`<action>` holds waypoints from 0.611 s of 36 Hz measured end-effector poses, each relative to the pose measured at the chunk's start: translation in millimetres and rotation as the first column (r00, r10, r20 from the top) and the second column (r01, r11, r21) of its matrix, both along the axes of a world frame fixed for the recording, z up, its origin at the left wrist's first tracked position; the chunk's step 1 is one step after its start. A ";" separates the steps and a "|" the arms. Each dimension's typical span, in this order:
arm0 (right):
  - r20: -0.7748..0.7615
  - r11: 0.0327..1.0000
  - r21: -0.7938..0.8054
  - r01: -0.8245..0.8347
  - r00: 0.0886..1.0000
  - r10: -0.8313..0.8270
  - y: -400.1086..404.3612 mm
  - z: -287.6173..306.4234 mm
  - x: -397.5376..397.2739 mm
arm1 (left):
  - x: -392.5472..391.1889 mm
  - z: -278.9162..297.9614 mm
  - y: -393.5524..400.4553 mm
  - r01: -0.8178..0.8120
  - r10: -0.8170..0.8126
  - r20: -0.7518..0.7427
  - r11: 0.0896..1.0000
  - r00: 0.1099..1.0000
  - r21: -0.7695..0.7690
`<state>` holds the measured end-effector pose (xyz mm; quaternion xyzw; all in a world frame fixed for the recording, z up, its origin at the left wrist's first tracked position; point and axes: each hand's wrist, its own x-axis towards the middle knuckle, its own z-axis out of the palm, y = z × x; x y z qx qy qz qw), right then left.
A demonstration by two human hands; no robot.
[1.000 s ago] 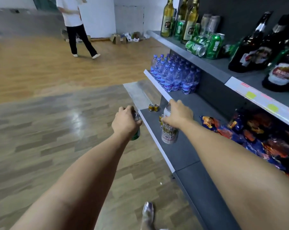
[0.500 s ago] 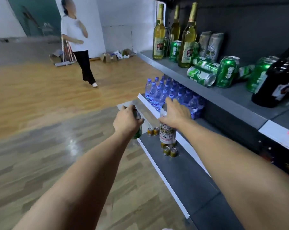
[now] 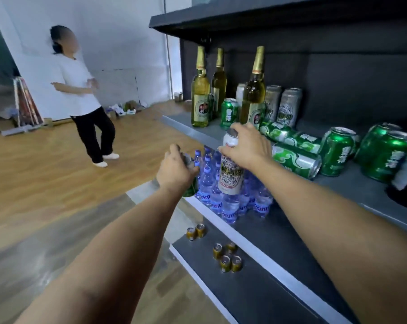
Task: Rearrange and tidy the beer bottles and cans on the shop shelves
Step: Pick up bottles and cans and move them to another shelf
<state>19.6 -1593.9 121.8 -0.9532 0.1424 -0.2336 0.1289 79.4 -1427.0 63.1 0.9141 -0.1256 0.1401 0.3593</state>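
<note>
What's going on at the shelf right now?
Right hand grips white can. Left hand grips green can. Toppled green cans crowd the shelf.

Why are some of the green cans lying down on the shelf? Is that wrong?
Yes, that looks untidy. On the beer shelf, three green cans lying on their sides sit beside upright green cans, which lean a little. The tall bottles and silver cans behind them stand straight. Nothing looks spilled or broken.
</note>
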 end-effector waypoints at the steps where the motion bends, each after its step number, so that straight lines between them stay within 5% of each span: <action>1: 0.028 1.000 0.004 0.026 0.999 -0.026 0.5 6.3 10.9 | 15.4 5.1 -1.3 0.016 -0.016 0.003 1.000 1.000 -0.010; 10: 0.180 0.963 0.058 0.262 0.946 -0.268 -24.8 53.2 72.9 | 113.8 45.6 -44.7 0.206 -0.197 0.082 0.972 0.977 -0.116; 22: 0.087 0.894 -0.001 0.447 0.891 -0.446 -105.1 57.7 89.7 | 163.5 79.9 -139.7 0.312 -0.287 0.167 0.938 0.943 -0.148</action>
